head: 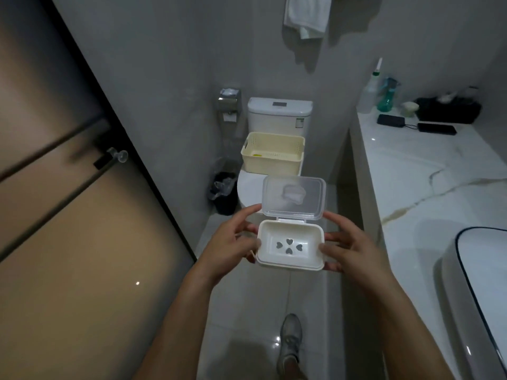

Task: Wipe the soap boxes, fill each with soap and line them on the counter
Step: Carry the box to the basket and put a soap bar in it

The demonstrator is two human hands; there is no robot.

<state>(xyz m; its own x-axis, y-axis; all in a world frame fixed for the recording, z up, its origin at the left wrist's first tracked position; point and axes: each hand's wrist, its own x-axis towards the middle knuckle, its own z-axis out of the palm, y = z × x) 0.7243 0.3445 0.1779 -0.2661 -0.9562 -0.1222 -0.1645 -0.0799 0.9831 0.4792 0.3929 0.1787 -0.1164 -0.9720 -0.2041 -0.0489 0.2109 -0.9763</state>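
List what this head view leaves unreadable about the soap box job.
- Basket contents: its wall hides all but a yellow bit.
- Sink: cut off by the right edge.
- Far counter items: small, dim.
- Soap box underside: hidden, held by left hand and right hand.

Ahead of you a cream perforated plastic basket sits on the closed white toilet. A black bin with a clear liner stands left of it. A white towel hangs above.
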